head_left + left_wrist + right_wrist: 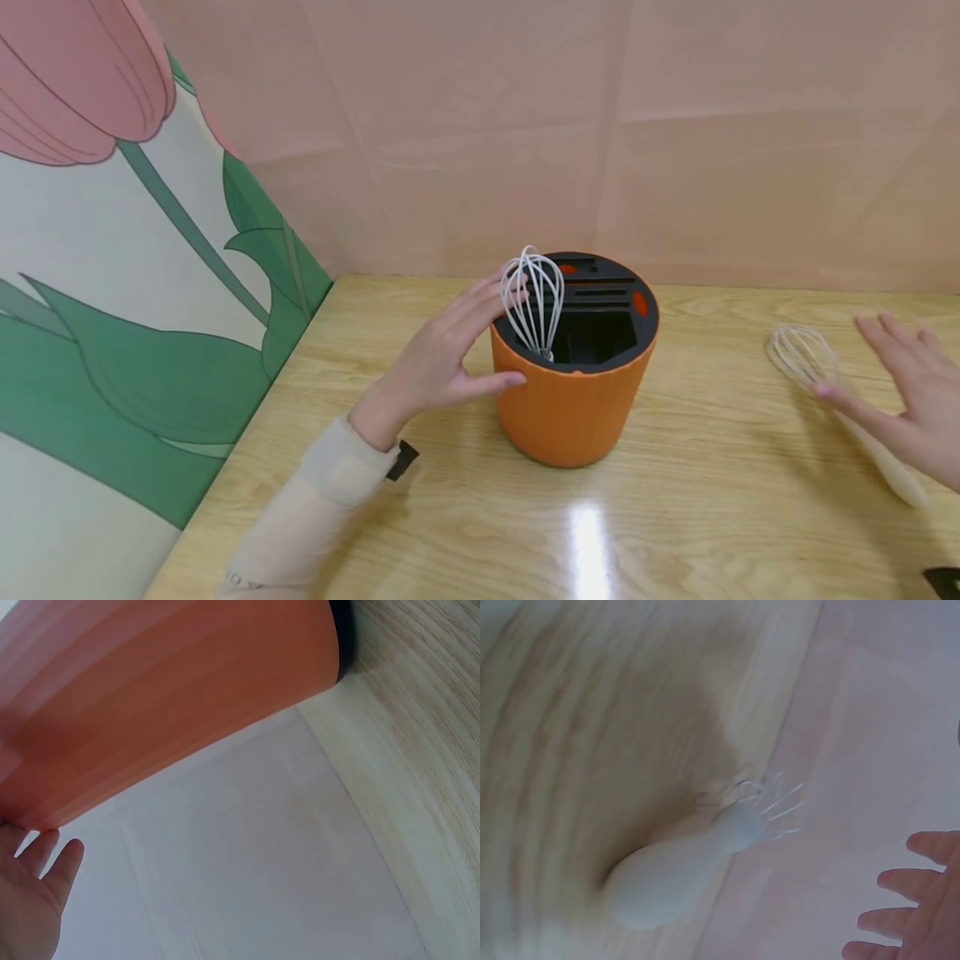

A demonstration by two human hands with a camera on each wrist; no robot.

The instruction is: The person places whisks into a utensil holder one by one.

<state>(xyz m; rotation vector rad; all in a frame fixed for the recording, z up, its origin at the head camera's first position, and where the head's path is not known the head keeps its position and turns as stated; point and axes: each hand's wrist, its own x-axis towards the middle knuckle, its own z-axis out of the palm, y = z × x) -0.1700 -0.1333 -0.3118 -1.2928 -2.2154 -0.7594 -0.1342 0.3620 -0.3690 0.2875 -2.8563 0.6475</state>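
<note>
On the right, the spread right hand [924, 404] could brush and roll the lying whisk [676, 877], while the spread left hand [442, 354] could jostle the orange utensil holder [573, 412].

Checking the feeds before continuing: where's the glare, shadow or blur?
Head view: bright glare on the table, nearer than the orange holder; shadow by the right hand. Left wrist view: table grain fairly clear. Right wrist view: whisk and grain look soft, shadow alongside.
</note>
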